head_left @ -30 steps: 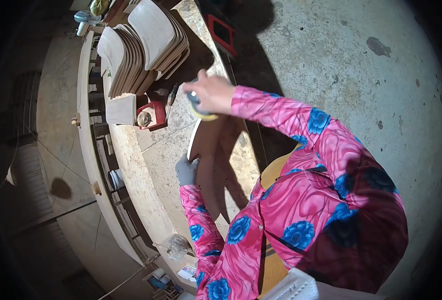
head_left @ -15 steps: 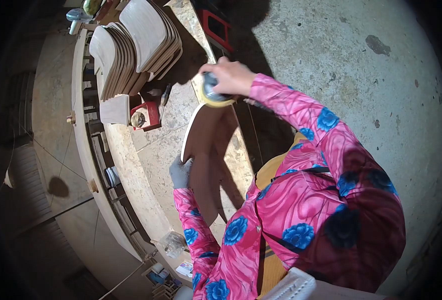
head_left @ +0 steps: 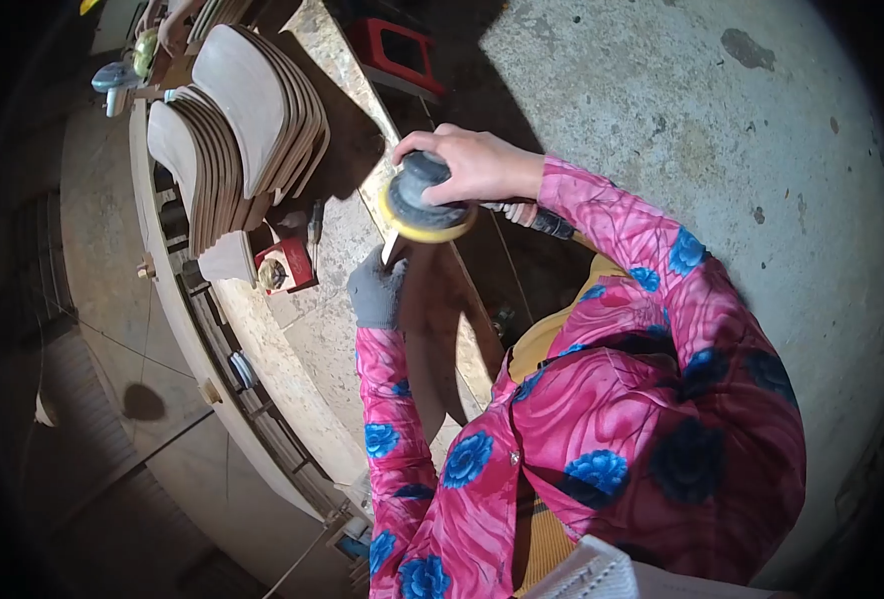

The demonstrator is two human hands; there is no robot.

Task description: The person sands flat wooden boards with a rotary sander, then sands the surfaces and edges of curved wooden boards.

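1. We have our right hand (head_left: 457,170) curled over the dark body of a round sander (head_left: 424,200), fingers clamped on its top (the yellow rim shows all round the near side).
2. Our left hand (head_left: 376,290), in a grey glove, is closed on the edge of a curved board (head_left: 432,314) (its fingertips are partly hidden, so we cannot tell each one's place).
3. The board is tilted above the workbench (head_left: 327,329), between our hands, with the sander at its upper end (we cannot tell whether the pad touches it).
4. A hose (head_left: 550,223) runs from the sander, just under our right wrist, towards our pink, blue-flowered sleeve (head_left: 617,215).
5. Past our left hand, a red box (head_left: 301,258) sits on the bench with a round item in it (too small to name), and a slim tool (head_left: 315,225) lies just beside it.
6. Farther along, two stacks of curved boards (head_left: 247,110) lean side by side.
7. Beyond the bench edge we see a red-framed object (head_left: 394,55) near the concrete floor (head_left: 662,120).
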